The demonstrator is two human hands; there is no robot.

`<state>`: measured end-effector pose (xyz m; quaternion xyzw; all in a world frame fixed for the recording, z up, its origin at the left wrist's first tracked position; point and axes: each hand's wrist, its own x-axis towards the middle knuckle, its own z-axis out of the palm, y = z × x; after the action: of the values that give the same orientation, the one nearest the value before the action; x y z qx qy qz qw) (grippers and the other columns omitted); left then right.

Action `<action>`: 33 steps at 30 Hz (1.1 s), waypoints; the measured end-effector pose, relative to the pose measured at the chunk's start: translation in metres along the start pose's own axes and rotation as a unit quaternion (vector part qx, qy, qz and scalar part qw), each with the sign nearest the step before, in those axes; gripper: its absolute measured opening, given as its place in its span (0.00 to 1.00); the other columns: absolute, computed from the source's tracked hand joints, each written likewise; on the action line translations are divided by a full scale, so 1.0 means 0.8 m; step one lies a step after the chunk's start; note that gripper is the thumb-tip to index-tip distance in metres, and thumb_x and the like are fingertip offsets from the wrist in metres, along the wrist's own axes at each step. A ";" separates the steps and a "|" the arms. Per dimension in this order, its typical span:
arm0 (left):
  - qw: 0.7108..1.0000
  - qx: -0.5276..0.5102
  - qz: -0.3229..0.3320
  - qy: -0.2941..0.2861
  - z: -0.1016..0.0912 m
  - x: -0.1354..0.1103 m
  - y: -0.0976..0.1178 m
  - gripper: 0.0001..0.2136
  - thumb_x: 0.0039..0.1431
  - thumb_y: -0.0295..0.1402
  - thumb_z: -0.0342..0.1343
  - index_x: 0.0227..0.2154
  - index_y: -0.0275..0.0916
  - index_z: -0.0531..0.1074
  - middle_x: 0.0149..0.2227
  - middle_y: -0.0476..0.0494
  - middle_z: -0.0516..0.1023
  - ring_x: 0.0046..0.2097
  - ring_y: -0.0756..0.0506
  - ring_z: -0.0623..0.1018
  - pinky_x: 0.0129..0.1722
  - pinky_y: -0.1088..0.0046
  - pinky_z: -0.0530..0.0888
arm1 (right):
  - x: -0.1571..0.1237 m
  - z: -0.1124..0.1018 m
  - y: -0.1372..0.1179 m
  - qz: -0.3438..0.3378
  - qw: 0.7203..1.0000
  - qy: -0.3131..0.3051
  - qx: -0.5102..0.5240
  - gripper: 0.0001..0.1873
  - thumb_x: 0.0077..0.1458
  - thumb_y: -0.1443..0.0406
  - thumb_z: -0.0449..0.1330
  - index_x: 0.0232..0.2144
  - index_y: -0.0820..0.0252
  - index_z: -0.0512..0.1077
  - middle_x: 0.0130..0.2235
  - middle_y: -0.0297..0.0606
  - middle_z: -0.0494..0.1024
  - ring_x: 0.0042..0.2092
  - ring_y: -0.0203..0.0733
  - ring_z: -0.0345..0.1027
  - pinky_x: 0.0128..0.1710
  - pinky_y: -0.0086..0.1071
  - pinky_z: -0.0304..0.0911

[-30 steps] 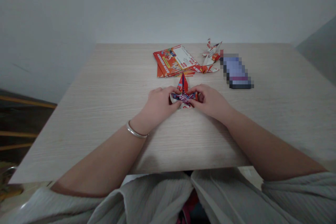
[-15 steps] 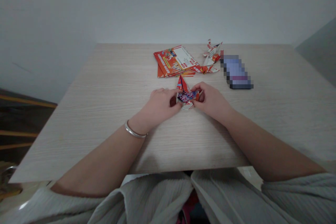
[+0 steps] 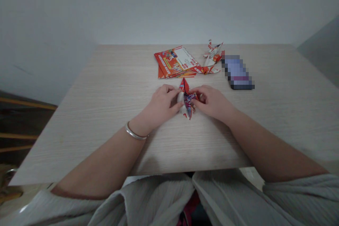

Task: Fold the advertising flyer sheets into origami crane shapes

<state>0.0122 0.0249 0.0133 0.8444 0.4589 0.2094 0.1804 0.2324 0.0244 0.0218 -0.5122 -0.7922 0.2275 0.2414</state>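
Observation:
Between my hands, low over the table's middle, is a folded piece of printed paper (image 3: 187, 99), red, white and dark blue, with one point toward the wall and one toward me. My left hand (image 3: 164, 103) pinches its left side between thumb and fingers. From the right, my right hand (image 3: 212, 101) grips the other side, its thumb and forefinger on the blue printed part. The finer folds under my fingertips are hidden.
Beyond my hands a stack of orange-red printed sheets (image 3: 172, 61) lies on the pale wooden table (image 3: 106, 113). Beside it are folded paper figures (image 3: 212, 58) of similar print. A phone (image 3: 237, 72), its screen blurred, lies to the right. A wall (image 3: 185, 7) stands behind.
The folded paper has changed shape: its near point now sticks out further toward me, and a white flap shows on the left. Both hands have shifted only slightly and still hold it.

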 end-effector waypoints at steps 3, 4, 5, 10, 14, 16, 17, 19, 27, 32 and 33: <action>1.000 0.009 0.014 0.009 0.005 -0.002 -0.004 0.21 0.63 0.39 0.57 0.56 0.35 0.74 0.53 0.32 0.71 0.55 0.36 0.72 0.59 0.51 0.69 | -0.002 -0.005 0.001 0.013 0.998 -0.040 0.042 0.15 0.54 0.64 0.64 0.45 0.62 0.78 0.34 0.37 0.77 0.29 0.37 0.65 0.32 0.33 0.60; 1.000 0.007 0.018 0.007 0.005 -0.002 -0.004 0.20 0.63 0.39 0.58 0.55 0.35 0.75 0.52 0.33 0.72 0.54 0.36 0.72 0.59 0.51 0.69 | -0.002 -0.007 0.001 0.018 0.997 -0.056 0.057 0.15 0.53 0.64 0.64 0.44 0.62 0.77 0.33 0.36 0.77 0.28 0.37 0.65 0.31 0.33 0.60; 1.000 0.003 0.022 0.005 0.005 -0.002 -0.004 0.20 0.63 0.39 0.58 0.55 0.35 0.75 0.51 0.33 0.72 0.54 0.36 0.72 0.59 0.51 0.69 | -0.003 -0.010 0.000 0.023 0.995 -0.070 0.070 0.16 0.52 0.63 0.65 0.44 0.62 0.77 0.32 0.35 0.76 0.28 0.36 0.65 0.30 0.32 0.60; 0.998 -0.065 0.001 0.007 -0.005 0.000 0.002 0.17 0.62 0.37 0.58 0.51 0.35 0.76 0.45 0.38 0.73 0.47 0.41 0.74 0.52 0.59 0.74 | -0.006 -0.021 -0.006 0.004 0.987 -0.135 0.087 0.20 0.50 0.65 0.66 0.47 0.62 0.74 0.32 0.35 0.77 0.29 0.37 0.66 0.29 0.32 0.59; 0.994 -0.106 -0.032 -0.005 -0.011 -0.001 0.004 0.15 0.60 0.36 0.59 0.48 0.36 0.76 0.41 0.43 0.73 0.39 0.46 0.74 0.45 0.65 0.75 | -0.008 -0.020 -0.005 0.014 0.990 -0.121 0.073 0.19 0.52 0.62 0.64 0.47 0.62 0.73 0.32 0.35 0.77 0.31 0.38 0.68 0.31 0.32 0.58; 0.992 -0.117 -0.042 -0.005 -0.012 -0.001 0.004 0.14 0.59 0.34 0.59 0.47 0.36 0.76 0.41 0.44 0.73 0.36 0.48 0.73 0.42 0.67 0.75 | -0.009 -0.015 -0.003 0.029 0.992 -0.105 0.060 0.19 0.52 0.61 0.65 0.46 0.61 0.72 0.32 0.34 0.77 0.31 0.39 0.68 0.31 0.32 0.57; 0.992 -0.121 -0.045 -0.004 -0.012 -0.001 0.004 0.13 0.58 0.33 0.60 0.46 0.36 0.76 0.41 0.44 0.73 0.35 0.48 0.73 0.41 0.68 0.75 | -0.010 -0.013 -0.002 0.035 0.993 -0.098 0.051 0.20 0.51 0.60 0.66 0.46 0.61 0.72 0.32 0.34 0.77 0.31 0.39 0.68 0.30 0.32 0.57; 0.991 -0.124 -0.048 0.001 -0.011 0.000 0.003 0.12 0.56 0.31 0.60 0.43 0.36 0.76 0.40 0.45 0.73 0.34 0.49 0.73 0.40 0.68 0.74 | -0.010 -0.008 0.000 0.049 0.995 -0.083 0.032 0.21 0.50 0.58 0.67 0.46 0.60 0.72 0.32 0.34 0.78 0.31 0.39 0.69 0.30 0.32 0.57; 0.988 -0.147 -0.050 -0.004 -0.010 0.001 0.004 0.09 0.54 0.29 0.62 0.39 0.37 0.75 0.40 0.46 0.75 0.33 0.50 0.73 0.37 0.70 0.74 | -0.007 -0.007 -0.002 0.096 0.992 -0.075 0.038 0.15 0.52 0.61 0.66 0.42 0.58 0.73 0.29 0.33 0.79 0.27 0.39 0.69 0.29 0.32 0.58; 0.991 -0.123 -0.039 -0.017 -0.009 0.001 0.007 0.12 0.53 0.27 0.63 0.41 0.36 0.74 0.41 0.46 0.74 0.33 0.50 0.74 0.37 0.71 0.75 | -0.007 -0.007 -0.005 0.092 0.992 -0.083 0.036 0.15 0.52 0.61 0.66 0.42 0.59 0.72 0.30 0.34 0.79 0.28 0.39 0.69 0.29 0.32 0.58; 0.992 -0.119 -0.038 -0.019 -0.009 0.001 0.007 0.12 0.53 0.27 0.63 0.41 0.37 0.74 0.42 0.46 0.73 0.33 0.51 0.74 0.38 0.71 0.75 | -0.006 -0.006 -0.004 0.087 0.992 -0.080 0.034 0.14 0.52 0.61 0.65 0.41 0.59 0.72 0.30 0.34 0.79 0.28 0.39 0.69 0.30 0.32 0.58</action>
<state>0.0129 0.0233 0.0223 0.8027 0.4590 0.2398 0.2958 0.2348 0.0188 0.0271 -0.5508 -0.7531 0.3150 0.1737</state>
